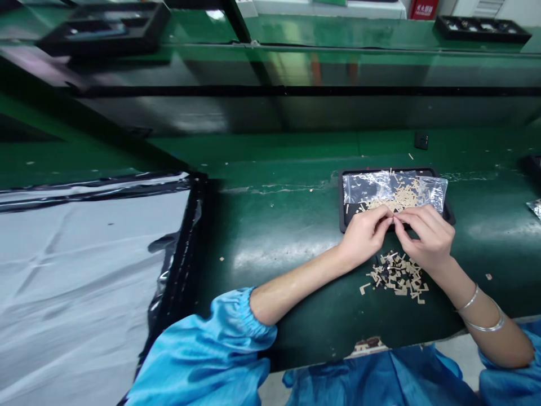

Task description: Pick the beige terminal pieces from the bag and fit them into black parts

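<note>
My left hand (364, 235) and my right hand (425, 237) meet fingertip to fingertip over the near edge of a small black tray (340, 198). Both pinch one tiny piece between them; it is too small to make out. On the tray lies a clear plastic bag (395, 190) holding several small tan strips. A loose heap of the same tan strips (397, 276) sits on the green bench just below my hands. Two thin bangles ring my right wrist.
A large sheet of grey-white film in a black frame (84, 270) fills the left. A black tray (105, 28) rests on the far green shelf at the left, another (482, 28) at the far right. A small black block (421, 140) lies behind the tray.
</note>
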A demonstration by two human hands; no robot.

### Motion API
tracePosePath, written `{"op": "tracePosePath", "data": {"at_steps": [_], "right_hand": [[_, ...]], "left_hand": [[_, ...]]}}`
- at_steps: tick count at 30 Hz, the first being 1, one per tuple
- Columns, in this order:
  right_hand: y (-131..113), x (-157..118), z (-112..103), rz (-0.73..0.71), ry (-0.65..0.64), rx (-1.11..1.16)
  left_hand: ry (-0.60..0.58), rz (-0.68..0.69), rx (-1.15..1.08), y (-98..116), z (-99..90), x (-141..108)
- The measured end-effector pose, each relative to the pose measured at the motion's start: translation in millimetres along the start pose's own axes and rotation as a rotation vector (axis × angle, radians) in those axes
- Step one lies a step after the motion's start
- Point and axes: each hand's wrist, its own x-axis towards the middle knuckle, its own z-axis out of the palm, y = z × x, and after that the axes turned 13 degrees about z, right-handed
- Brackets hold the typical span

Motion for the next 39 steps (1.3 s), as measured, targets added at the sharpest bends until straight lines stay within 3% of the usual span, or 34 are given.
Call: {"op": "tracePosePath", "data": {"at_steps": [5,8,12,19,27,33,36,39], "right_hand": [[8,3,0,0.241,0.022,0.104],[25,4,1,0.344,-0.016,0.003],[34,6,-1,0.304,-0.086,0.031],[4,8,-8,0.16,-0.124,0.371],[0,8,-7,0.139,-0.151,0.397],[-4,6,-8,0.365,-0.159,0.505],[-2,4,-7,0.5,-0.108,0.545],[2,4,-8,0.614,-0.017,0.558]], "left_hand": [[-0.018,-0.154,-0.265,2,-6.0,6],[-0.072,-0.262,-0.555,-5,-9.7,10],[-0.17,-0.356,-0.819,-14,-15.3,15],[-0.321,-0.401,-1.008,-16,-21.8,18],[-0.388,-0.426,-0.986,-18,-24.0,19],[-0.263,-0.393,-0.817,-3,-28.3,19],[-0.127,-0.294,-0.571,6,-29.6,40],[-0.053,-0.145,-0.243,-1,-16.0,87]]}}
